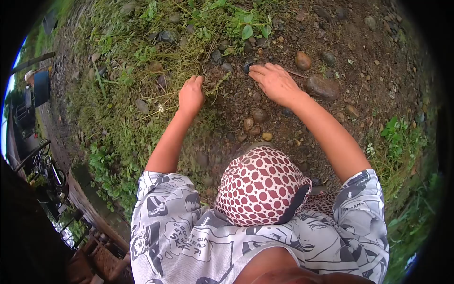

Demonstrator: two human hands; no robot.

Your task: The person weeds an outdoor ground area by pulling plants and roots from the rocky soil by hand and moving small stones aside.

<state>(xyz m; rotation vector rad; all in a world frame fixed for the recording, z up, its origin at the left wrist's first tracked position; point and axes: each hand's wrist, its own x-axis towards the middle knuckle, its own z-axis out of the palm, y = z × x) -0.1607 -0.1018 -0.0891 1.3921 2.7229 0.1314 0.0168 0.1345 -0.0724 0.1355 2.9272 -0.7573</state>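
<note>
The weeds [218, 86] are found between the hands and around the left hand [191, 96], whose fingers are bent downward; whether stems are pinched there cannot be told. The right hand [274, 84] is held with fingers close together, tips beside a dark stone [246, 67] (any grip underneath is hidden). Stems are probably best taken low, near the soil [350, 52], and drawn slowly, so that snapping is avoided.

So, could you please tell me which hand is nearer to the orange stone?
Right: the right hand is just left of the orange stone; the left hand is farther left, by weeds.
</note>
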